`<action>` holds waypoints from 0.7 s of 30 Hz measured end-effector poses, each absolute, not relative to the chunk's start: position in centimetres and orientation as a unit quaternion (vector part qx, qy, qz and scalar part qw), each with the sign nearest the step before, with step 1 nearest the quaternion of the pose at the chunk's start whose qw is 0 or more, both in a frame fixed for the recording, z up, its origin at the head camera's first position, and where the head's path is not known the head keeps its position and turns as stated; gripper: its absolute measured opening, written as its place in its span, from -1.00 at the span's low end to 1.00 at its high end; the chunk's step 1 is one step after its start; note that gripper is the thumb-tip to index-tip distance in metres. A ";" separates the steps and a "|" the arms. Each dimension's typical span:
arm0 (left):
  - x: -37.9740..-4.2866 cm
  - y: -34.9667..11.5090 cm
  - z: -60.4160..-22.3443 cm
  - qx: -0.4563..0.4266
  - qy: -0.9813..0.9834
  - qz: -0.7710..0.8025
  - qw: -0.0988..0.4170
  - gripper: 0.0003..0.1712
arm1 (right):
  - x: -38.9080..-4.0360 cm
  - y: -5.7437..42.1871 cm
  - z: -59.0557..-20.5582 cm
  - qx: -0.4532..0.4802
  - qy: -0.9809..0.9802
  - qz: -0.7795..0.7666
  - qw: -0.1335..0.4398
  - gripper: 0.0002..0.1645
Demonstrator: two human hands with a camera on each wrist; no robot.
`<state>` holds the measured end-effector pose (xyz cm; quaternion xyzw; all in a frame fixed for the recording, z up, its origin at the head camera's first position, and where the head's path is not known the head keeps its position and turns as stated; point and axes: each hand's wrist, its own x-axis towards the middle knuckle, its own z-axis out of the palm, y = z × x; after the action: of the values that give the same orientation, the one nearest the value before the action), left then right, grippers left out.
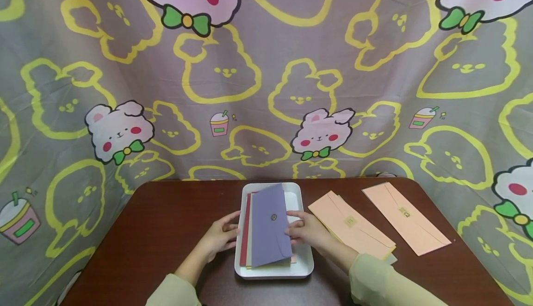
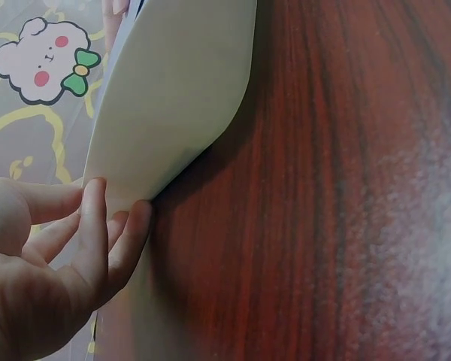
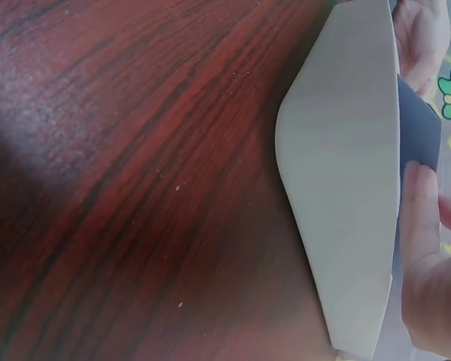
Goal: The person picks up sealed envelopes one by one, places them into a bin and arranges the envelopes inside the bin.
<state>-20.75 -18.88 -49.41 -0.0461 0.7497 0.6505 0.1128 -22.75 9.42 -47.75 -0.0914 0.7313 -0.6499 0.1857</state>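
Observation:
A white tray point(image 1: 306, 264) holds a small pile of envelopes. On top lies a purple envelope point(image 1: 270, 236) with a dark round seal, over a grey-green one and a red envelope point(image 1: 244, 246). My right hand point(image 1: 310, 229) holds the purple envelope at its right edge; in the right wrist view, the fingers point(image 3: 421, 218) lie against its dark face above the tray wall point(image 3: 338, 150). My left hand point(image 1: 216, 236) touches the tray's left side. Its fingertips point(image 2: 95, 192) meet the outer wall in the left wrist view.
Right of the tray lies a stack with a peach envelope point(image 1: 354, 225) uppermost and yellow edges beneath. Farther right is another peach envelope point(image 1: 405, 218) with a gold seal. The brown table point(image 1: 166, 213) ends against a printed curtain point(image 1: 266, 42).

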 end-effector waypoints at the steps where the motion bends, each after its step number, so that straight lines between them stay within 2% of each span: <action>1: -20.7 -18.9 -49.4 -0.046 0.750 0.650 0.113 -0.38 | -22.7 9.4 -47.7 -0.097 0.730 -0.650 0.188 -0.21; 11: -20.8 -18.9 -49.5 -0.049 0.750 0.650 0.110 -0.38 | -22.5 9.6 -47.5 -0.119 0.731 -0.638 0.211 -0.17; 21: -20.8 -19.0 -49.6 -0.049 0.751 0.650 0.109 -0.38 | -22.2 10.9 -47.0 -0.133 0.721 -0.640 0.231 -0.23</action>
<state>-20.85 -18.95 -49.62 -0.0487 0.7508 0.6496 0.1090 -22.19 10.94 -47.01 -0.1333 0.7206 -0.6401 0.2307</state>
